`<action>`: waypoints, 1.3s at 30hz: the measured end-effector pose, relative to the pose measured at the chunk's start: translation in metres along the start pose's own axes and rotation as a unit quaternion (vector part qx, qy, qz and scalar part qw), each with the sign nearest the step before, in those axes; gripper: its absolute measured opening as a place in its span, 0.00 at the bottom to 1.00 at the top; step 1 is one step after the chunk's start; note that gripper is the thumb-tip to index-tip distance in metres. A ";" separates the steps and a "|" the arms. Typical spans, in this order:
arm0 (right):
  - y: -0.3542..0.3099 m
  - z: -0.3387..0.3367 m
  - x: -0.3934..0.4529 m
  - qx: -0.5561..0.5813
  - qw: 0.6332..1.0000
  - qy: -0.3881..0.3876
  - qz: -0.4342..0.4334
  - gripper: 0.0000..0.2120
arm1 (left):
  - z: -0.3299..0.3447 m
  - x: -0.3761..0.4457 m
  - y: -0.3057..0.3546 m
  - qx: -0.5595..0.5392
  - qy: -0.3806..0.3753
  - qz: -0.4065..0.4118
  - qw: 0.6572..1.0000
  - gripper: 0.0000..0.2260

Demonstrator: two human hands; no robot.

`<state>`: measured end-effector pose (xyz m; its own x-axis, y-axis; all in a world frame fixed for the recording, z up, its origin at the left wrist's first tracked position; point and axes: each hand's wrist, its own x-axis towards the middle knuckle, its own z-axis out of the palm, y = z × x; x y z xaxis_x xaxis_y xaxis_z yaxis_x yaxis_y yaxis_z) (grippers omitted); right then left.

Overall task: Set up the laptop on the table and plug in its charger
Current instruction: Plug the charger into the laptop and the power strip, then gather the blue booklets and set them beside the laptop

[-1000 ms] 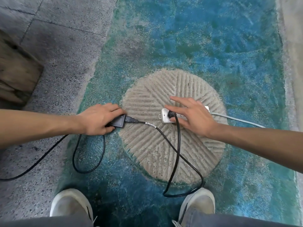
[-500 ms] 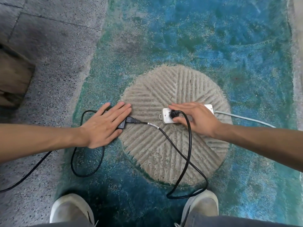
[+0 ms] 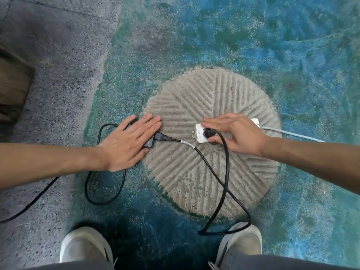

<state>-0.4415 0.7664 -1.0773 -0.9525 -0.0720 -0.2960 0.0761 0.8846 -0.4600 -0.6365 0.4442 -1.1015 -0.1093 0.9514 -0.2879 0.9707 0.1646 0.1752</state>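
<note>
While the plug point(image 3: 208, 131) is going into the power strip point(image 3: 200, 133) on the round stone point(image 3: 194, 172), at three o'clock of centre, steady pressing straight down seems best, strip braced against sliding. Right hand point(image 3: 237, 133) is curling over the strip, fingers point(image 3: 210, 121) narrow, pinching the plug. Left hand point(image 3: 126, 143), at nine o'clock, is lying flat, fingers straight and together, pressing on the charger brick point(image 3: 149, 142). Black cord point(image 3: 224, 182) is looping toward six o'clock. No laptop visible.

**Rough stone, smooth plastic**

I see a round grey grooved stone disc point(image 3: 194, 172), coarse and matt, set in rough blue-green painted floor point(image 3: 272, 45). The white plastic power strip point(image 3: 200, 133) looks glossy; the black rubbery charger cable point(image 3: 226, 172) has a slight sheen.
</note>
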 end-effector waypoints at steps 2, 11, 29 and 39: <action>0.000 0.000 0.000 0.012 1.000 0.005 0.004 0.23 | 0.000 0.000 0.000 0.002 0.003 0.003 1.000 0.32; -0.002 -0.005 0.002 -0.030 0.999 -0.023 0.024 0.29 | -0.007 0.016 0.009 0.002 -0.031 -0.011 0.999 0.34; -0.023 -0.050 -0.024 -0.085 0.991 -0.072 0.071 0.29 | -0.060 0.021 0.010 -0.037 -0.028 -0.080 0.996 0.34; -0.149 -0.162 -0.086 -0.101 0.968 -0.035 0.229 0.38 | -0.228 -0.010 0.081 -0.116 -0.016 -0.171 0.978 0.34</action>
<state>-0.4182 0.7154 -0.8478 -0.8095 0.3236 -0.4899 0.4191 0.9028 -0.0962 -0.6055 0.5077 -0.8697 -0.4090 0.8223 -0.3956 0.8034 0.5300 0.2712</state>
